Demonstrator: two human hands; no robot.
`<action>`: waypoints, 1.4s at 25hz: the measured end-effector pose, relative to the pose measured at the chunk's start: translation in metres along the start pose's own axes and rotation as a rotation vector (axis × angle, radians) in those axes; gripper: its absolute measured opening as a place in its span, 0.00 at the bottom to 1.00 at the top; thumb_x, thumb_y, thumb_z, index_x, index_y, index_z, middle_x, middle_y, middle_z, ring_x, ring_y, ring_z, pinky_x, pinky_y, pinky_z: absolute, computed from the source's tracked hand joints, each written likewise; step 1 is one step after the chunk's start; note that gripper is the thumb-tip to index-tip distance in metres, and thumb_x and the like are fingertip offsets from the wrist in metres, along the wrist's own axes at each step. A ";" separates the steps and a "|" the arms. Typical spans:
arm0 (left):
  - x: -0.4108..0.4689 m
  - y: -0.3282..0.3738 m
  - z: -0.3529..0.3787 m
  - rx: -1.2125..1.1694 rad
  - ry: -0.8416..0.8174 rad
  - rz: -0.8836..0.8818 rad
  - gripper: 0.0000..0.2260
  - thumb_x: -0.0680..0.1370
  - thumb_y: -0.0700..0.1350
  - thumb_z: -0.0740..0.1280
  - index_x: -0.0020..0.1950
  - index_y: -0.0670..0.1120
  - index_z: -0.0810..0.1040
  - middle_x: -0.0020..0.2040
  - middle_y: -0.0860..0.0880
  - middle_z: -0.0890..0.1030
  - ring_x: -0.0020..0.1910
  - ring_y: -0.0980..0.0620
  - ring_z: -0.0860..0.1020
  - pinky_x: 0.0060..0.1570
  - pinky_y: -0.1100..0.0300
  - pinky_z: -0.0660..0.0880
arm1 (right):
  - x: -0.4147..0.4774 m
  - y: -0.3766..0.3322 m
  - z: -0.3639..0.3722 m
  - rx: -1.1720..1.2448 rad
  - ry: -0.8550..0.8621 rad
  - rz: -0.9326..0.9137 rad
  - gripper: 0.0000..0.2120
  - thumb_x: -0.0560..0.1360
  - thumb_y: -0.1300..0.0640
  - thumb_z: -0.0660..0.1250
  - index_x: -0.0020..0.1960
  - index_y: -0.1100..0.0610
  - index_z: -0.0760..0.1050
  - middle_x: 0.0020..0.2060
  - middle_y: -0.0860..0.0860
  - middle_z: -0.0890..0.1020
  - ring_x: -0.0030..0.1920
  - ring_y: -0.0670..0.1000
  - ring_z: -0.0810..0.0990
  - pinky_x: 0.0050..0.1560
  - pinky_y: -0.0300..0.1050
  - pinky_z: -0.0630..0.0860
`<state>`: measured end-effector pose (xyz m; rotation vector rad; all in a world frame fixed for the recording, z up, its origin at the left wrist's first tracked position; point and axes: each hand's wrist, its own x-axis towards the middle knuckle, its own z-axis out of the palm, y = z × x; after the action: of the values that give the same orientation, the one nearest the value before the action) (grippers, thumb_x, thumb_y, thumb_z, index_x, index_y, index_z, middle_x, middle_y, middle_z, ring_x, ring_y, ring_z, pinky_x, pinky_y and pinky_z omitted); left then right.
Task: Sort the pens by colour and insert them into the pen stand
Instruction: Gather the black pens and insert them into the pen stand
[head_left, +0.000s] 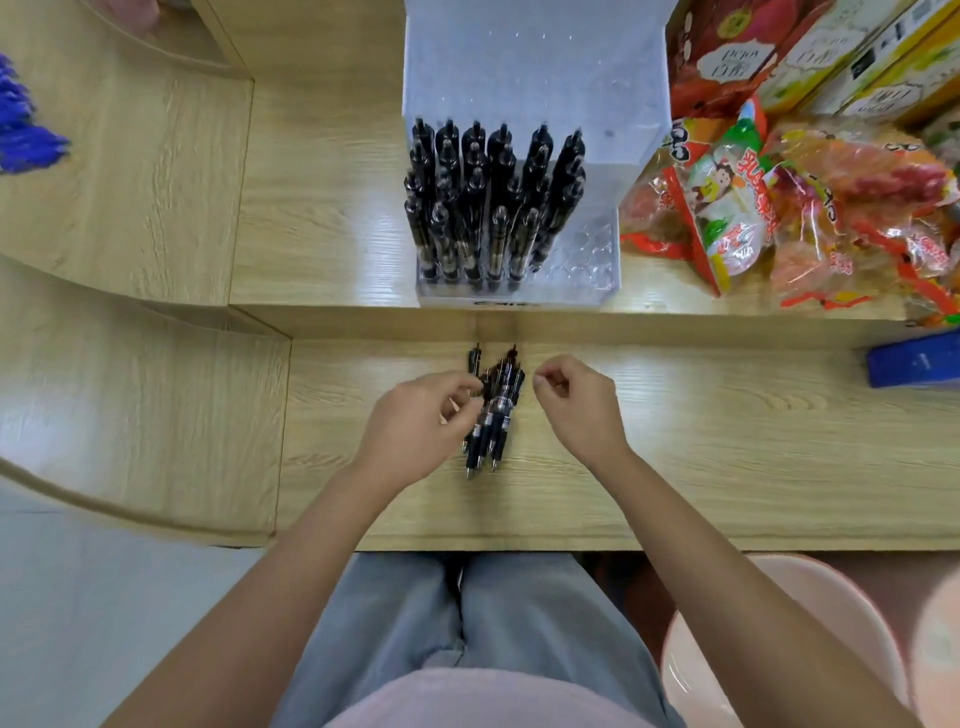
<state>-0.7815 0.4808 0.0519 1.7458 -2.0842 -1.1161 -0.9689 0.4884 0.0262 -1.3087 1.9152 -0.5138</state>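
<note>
Where the loose pens lie: dead centre of the lower desk (727, 441), a bundle of black pens (491, 415), writing tips pointing back toward the person.
Left hand (415, 421): right on that bundle, fingers curled round its left side and gripping it (whether the pens are lifted or resting on the wood, I cannot tell).
Right hand (576, 405): just beside the bundle on the other side and not touching it, fingers curled in, thumb and forefinger meeting, nothing visible between them.
Stray pen (474, 361): one black pen pokes out past the left fingertips, just left of the bundle's far end.
Pen stand (587, 260): clear plastic, up on the raised shelf (322, 234) straight ahead of the hands.
Standing pens (483, 208): all black, upright, packed in rows across the stand's left and middle; the holes on its right side show bare plastic.
Snack packets (779, 208): a bright orange and red heap just right of the stand.
Blue box (914, 364): far right edge of the desk.
Blue blur (21, 130): far left, too smeared to identify.
</note>
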 end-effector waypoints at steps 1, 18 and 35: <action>0.005 -0.013 0.014 -0.020 -0.033 -0.105 0.10 0.78 0.48 0.64 0.57 0.53 0.79 0.47 0.56 0.81 0.41 0.58 0.77 0.44 0.61 0.74 | 0.007 0.007 0.013 -0.042 -0.063 0.066 0.08 0.77 0.58 0.65 0.53 0.60 0.78 0.44 0.54 0.82 0.42 0.50 0.78 0.42 0.34 0.73; 0.076 -0.044 0.096 -0.052 -0.017 -0.605 0.13 0.75 0.49 0.69 0.56 0.44 0.77 0.51 0.48 0.82 0.49 0.48 0.79 0.42 0.59 0.72 | 0.059 0.032 0.081 -0.112 -0.119 0.458 0.11 0.73 0.54 0.71 0.47 0.60 0.75 0.40 0.54 0.79 0.32 0.48 0.74 0.24 0.37 0.63; 0.010 0.072 -0.021 -0.287 0.638 0.302 0.11 0.73 0.43 0.73 0.51 0.39 0.82 0.44 0.51 0.84 0.41 0.59 0.82 0.46 0.67 0.79 | -0.029 -0.050 -0.081 0.237 0.508 -0.428 0.09 0.74 0.61 0.69 0.54 0.61 0.77 0.40 0.42 0.79 0.41 0.41 0.80 0.44 0.31 0.76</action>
<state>-0.8264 0.4640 0.1104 1.3542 -1.6250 -0.6190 -0.9941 0.4883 0.1227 -1.5328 1.8760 -1.3561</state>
